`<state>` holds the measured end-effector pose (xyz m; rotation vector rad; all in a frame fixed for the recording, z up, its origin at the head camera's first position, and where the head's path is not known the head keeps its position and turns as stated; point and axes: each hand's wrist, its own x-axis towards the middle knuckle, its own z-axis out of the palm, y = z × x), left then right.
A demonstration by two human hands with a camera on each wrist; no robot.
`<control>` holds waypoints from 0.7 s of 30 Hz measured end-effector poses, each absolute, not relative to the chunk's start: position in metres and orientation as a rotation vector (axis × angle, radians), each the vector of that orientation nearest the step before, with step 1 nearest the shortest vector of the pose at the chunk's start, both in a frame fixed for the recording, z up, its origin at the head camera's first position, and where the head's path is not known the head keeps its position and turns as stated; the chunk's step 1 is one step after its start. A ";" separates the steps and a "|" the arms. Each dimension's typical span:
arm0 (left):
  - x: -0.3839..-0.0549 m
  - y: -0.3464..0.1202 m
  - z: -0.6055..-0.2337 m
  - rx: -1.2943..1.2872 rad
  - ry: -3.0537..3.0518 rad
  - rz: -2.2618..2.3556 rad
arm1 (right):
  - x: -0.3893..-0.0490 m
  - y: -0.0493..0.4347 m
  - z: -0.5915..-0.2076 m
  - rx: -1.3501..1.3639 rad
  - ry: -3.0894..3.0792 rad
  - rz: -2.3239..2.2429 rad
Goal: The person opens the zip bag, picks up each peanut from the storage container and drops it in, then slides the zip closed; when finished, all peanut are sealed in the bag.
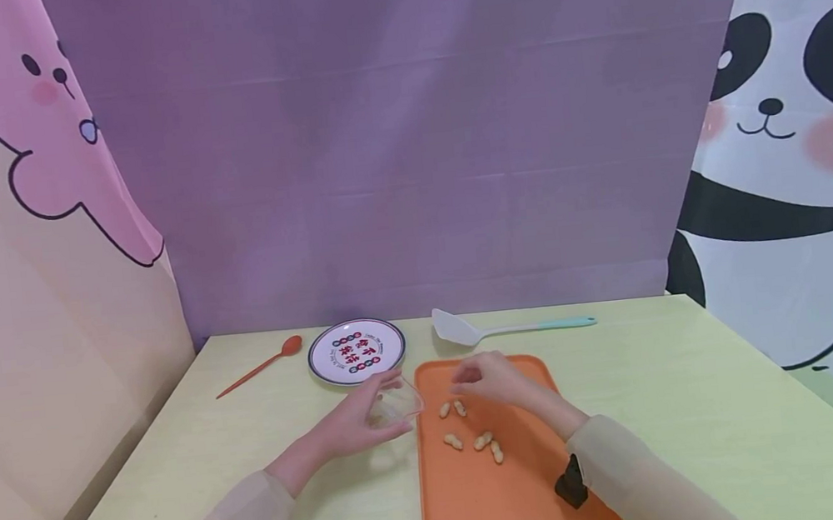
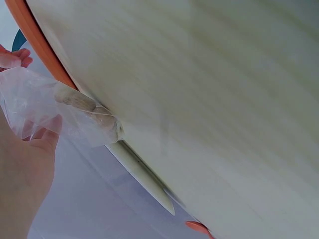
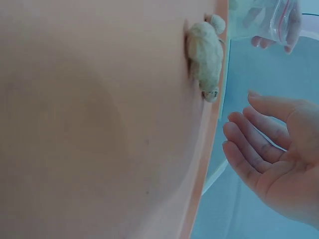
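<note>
My left hand holds a clear zip bag left of the orange tray, its fingers and thumb around the bag. In the left wrist view, peanuts show through the bottom of the bag. Over the far part of the tray hovers my right hand. The right wrist view shows that hand with fingers loosely bent and nothing in them. Several unshelled peanuts lie on the tray, two of them just in front of the right hand.
A white plate with red and blue print lies behind the left hand. Left of it is a red spoon. Behind the tray rests a white spatula with a light-blue handle. A purple curtain hangs at the table's back edge.
</note>
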<state>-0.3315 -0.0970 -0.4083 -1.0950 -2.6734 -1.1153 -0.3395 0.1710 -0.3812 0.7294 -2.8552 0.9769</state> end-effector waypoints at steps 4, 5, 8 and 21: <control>-0.331 -0.098 -0.408 -1.096 -2.680 -1.110 | -0.340 0.173 -0.385 0.733 -2.877 0.973; -0.331 -0.098 -0.408 -1.095 -2.681 -1.110 | -0.340 0.173 -0.385 0.749 -2.876 0.959; -0.330 -0.098 -0.407 -1.083 -2.690 -1.114 | -0.339 0.175 -0.386 0.775 -2.887 0.948; -0.331 -0.097 -0.408 -1.077 -2.695 -1.100 | -0.340 0.178 -0.385 0.965 -2.978 0.865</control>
